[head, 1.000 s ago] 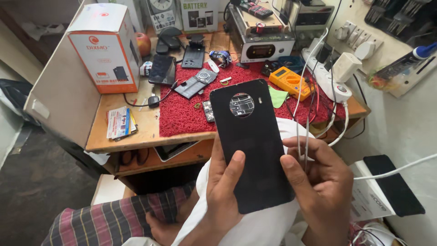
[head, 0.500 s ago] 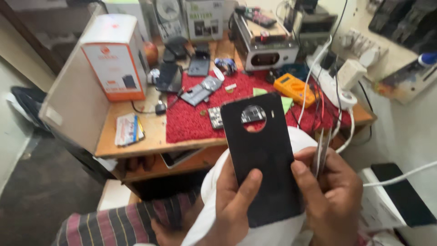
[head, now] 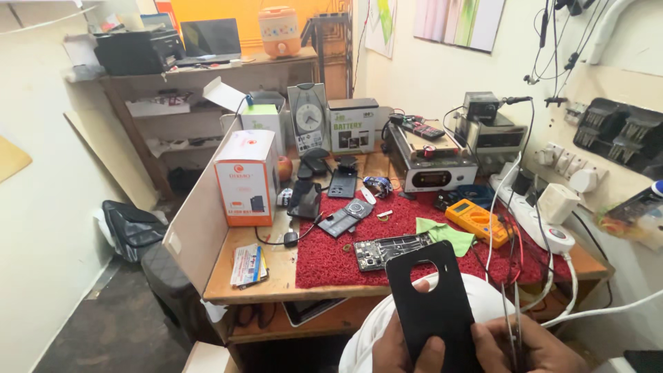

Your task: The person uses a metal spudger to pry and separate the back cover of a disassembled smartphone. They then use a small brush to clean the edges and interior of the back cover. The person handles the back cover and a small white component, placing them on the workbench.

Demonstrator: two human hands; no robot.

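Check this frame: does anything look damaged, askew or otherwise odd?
A stripped phone frame lies opened up on the red mat, insides exposed. The black back cover, held by the left hand, has an empty round hole. The right hand holds tweezers.

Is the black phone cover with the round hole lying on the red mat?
No, the black plastic phone back cover with a round hole is held up in the left hand, in front of the red textured mat.
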